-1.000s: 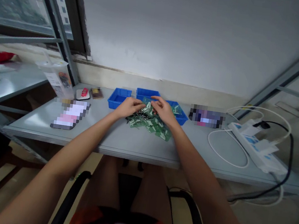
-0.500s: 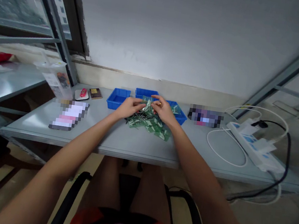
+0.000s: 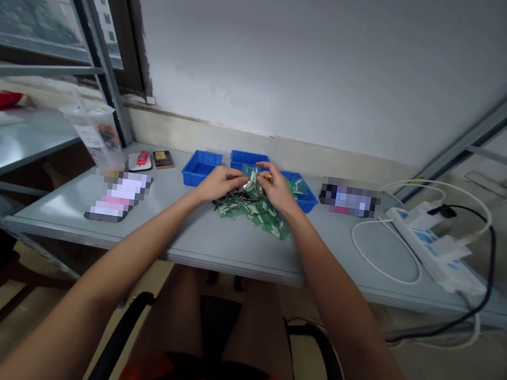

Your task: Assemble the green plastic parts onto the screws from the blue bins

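Observation:
Between my two hands is a small green packet (image 3: 250, 178), pinched by its edges. My left hand (image 3: 219, 184) grips its left side with thumb and fingers. On the other side, my right hand (image 3: 277, 188), with a ring on one finger, pinches it too. Below them a pile of green packets (image 3: 259, 215) with dark, thin pieces at its left lies on the grey table (image 3: 236, 247). A blue tray (image 3: 202, 169) stands left of my hands, a second blue tray (image 3: 249, 158) behind them. The blue tray at the right (image 3: 307, 202) holds green packets.
A phone (image 3: 119, 196), a plastic cup (image 3: 95, 136), a small dish (image 3: 139, 162) with a red item and a dark box (image 3: 163, 159) are at the left. At the right are a blurred-out object (image 3: 348, 199), a power strip (image 3: 437, 253) and looped cables.
The camera view has shifted very slightly. Both hands keep hold of the green packet in nearly the same place.

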The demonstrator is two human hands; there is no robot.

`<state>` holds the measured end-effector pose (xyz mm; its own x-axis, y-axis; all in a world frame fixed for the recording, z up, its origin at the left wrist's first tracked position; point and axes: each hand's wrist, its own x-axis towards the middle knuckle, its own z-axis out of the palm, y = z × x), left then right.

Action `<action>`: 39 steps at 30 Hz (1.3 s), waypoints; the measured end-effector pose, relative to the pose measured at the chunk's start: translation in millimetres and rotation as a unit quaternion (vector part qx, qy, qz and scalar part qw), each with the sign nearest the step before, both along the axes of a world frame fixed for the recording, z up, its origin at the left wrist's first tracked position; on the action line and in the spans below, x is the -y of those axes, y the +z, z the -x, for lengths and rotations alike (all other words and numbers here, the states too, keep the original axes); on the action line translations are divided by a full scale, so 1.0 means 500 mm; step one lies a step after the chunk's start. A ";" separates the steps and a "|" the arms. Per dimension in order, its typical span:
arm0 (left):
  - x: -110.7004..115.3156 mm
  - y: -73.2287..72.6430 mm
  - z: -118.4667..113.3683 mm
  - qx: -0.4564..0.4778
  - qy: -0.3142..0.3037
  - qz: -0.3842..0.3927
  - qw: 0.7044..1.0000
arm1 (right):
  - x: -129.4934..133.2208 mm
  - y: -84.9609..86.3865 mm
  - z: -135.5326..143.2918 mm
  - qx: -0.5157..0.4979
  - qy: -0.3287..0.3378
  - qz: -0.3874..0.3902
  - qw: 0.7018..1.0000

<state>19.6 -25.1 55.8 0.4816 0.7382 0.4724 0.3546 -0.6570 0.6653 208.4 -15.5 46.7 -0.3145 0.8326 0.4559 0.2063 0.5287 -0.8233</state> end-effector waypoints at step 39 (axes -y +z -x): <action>-0.010 -0.008 -0.002 0.072 0.011 0.048 0.996 | -0.009 -0.012 -0.008 -0.025 0.044 0.083 0.995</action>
<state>20.5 -20.2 51.9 0.3968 0.7928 0.4626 0.2638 -0.5812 0.7698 212.5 -11.0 40.7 -0.3706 0.8674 0.3321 0.1213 0.3996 -0.9086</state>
